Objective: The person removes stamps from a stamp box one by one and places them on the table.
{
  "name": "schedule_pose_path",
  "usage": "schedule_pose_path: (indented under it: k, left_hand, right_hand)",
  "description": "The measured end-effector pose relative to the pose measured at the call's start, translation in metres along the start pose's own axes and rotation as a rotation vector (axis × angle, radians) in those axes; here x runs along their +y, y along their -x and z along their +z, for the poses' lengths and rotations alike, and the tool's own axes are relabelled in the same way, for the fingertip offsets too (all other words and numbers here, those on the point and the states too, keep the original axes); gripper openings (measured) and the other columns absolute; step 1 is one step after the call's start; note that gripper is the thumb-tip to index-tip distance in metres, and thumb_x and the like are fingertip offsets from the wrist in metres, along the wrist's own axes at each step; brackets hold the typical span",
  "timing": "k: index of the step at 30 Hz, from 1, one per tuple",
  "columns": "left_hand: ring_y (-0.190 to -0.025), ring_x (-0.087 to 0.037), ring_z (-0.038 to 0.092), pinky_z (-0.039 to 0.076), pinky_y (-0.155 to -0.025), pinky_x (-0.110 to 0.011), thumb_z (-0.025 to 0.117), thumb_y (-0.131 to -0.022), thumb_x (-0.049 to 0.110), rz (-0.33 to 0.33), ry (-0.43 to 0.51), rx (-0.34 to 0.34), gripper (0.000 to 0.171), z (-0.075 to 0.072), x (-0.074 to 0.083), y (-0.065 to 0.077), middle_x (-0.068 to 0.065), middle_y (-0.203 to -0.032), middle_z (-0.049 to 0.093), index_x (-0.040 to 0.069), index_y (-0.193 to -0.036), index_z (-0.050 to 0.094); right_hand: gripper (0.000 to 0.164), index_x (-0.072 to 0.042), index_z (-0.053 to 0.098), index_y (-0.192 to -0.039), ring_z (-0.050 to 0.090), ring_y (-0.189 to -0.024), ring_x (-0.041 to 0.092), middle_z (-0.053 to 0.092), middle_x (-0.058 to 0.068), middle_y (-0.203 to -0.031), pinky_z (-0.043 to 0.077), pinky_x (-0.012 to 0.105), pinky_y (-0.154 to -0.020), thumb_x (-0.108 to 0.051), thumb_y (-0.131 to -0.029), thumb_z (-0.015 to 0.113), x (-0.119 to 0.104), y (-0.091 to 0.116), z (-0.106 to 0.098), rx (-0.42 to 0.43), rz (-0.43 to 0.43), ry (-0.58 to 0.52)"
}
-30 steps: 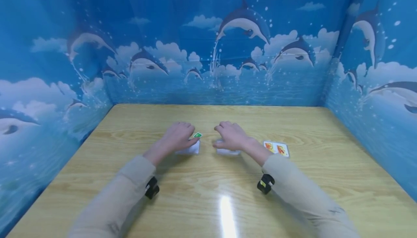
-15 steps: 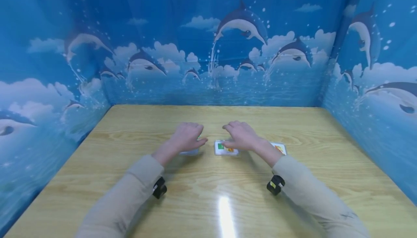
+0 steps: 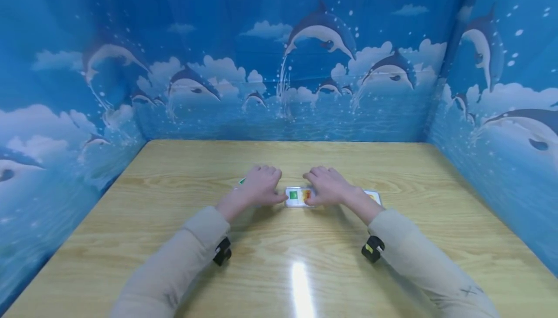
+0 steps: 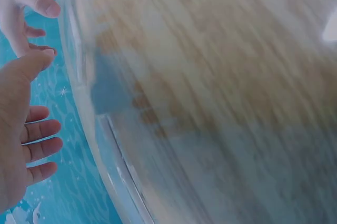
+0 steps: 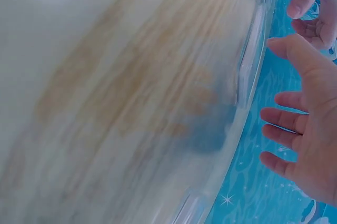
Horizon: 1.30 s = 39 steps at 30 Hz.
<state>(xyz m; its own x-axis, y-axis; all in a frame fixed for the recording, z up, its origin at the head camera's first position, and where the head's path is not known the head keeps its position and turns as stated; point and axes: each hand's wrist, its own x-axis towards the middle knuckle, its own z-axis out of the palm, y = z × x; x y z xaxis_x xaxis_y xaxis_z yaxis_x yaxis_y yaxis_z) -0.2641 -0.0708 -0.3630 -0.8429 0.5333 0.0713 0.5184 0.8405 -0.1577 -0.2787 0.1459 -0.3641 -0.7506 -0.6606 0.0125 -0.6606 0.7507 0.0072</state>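
Glossy white rectangular card, 12 o'clock: seemingly light, stiff, slick; best pinched at 3 and 9 o'clock
My left fingers: relaxed
My right fingers: relaxed

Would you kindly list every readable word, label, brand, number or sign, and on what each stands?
No word, brand or number can be read.
Middle card: a green square and an orange picture; any lettering is too small to read.
Right card: mostly hidden, nothing readable.
Right black wrist device: yellow patch, too small to read.
Right sleeve: a dark mark, not legible.
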Motion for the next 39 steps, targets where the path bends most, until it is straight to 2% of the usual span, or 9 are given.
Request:
schedule_pose_path:
  k: [4,12,21,28,39]
  left_hand:
    - [-0.086,-0.021,0.051,0.043,-0.083,-0.038,0.056,-0.079,0.064,0.023,-0.021,-0.009,0.058,0.004,0.004,-0.002,-0.004,-0.09,0.055,0.009,-0.099,0.055]
    - [-0.096,-0.021,0.05,0.04,-0.09,-0.038,0.056,-0.077,0.067,0.034,-0.039,-0.061,0.069,0.01,0.012,-0.006,-0.007,-0.103,0.056,0.007,-0.111,0.054]
    - [-0.103,-0.022,0.049,0.037,-0.094,-0.039,0.054,-0.078,0.068,0.035,-0.019,-0.105,0.075,0.014,0.018,-0.01,-0.008,-0.113,0.055,0.006,-0.12,0.053]
    - [-0.104,-0.022,0.048,0.037,-0.093,-0.039,0.051,-0.08,0.067,0.07,-0.014,-0.122,0.074,0.018,0.02,-0.013,-0.009,-0.114,0.055,0.006,-0.121,0.052]
    - [-0.105,-0.021,0.047,0.036,-0.095,-0.038,0.051,-0.083,0.062,0.052,0.029,-0.169,0.072,0.018,0.023,-0.014,-0.009,-0.117,0.053,0.005,-0.126,0.05]
  right_hand:
    - [0.074,-0.003,0.046,-0.132,0.044,-0.116,0.03,0.05,0.014,-0.125,0.039,0.048,-0.09,-0.049,-0.077,0.066,0.001,0.003,0.001,-0.034,0.005,-0.005]
    - [0.075,-0.003,0.046,-0.132,0.045,-0.115,0.029,0.051,0.013,-0.124,0.039,0.048,-0.092,-0.05,-0.076,0.067,0.004,0.005,0.005,-0.065,0.003,0.005]
    - [0.074,-0.003,0.047,-0.131,0.046,-0.113,0.028,0.051,0.013,-0.123,0.039,0.047,-0.092,-0.05,-0.077,0.065,0.005,0.003,0.008,-0.089,-0.019,0.003]
    - [0.071,-0.004,0.048,-0.131,0.047,-0.109,0.025,0.051,0.011,-0.122,0.04,0.043,-0.09,-0.049,-0.079,0.064,0.006,0.001,0.01,-0.12,-0.023,-0.012]
    - [0.064,-0.005,0.052,-0.127,0.047,-0.096,0.018,0.052,0.007,-0.112,0.042,0.036,-0.079,-0.045,-0.078,0.066,0.006,-0.003,0.01,-0.137,-0.045,-0.051]
